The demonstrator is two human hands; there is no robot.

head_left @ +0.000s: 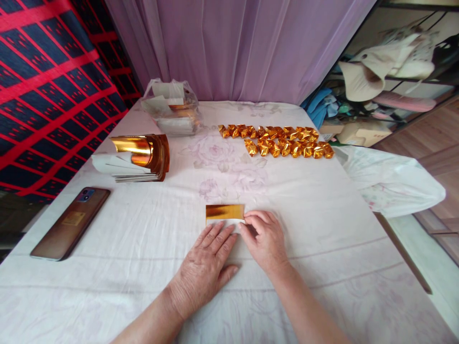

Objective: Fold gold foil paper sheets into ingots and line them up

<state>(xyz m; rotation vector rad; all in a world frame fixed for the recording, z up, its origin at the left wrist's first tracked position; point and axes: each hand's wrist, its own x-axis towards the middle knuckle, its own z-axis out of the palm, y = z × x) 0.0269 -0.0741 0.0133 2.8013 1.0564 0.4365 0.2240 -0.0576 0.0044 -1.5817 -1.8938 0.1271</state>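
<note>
We note, at frame centre, the left hand [208, 260] pressed flat — right hand [263, 239] fingers pinched together on the gold-and-white folded foil paper [224, 212].

Lilac curtain [236, 48] behind — wooden floor [437, 143] at right.

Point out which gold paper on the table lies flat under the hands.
The single gold sheet at the near middle, pressed by the left hand and right hand. The gold stack curls; the folded pieces are crumpled shapes.

Bare cloth around the hands, phone [70, 223] and foil stack [138, 156] left, folded gold pieces [278, 141] ahead
</note>
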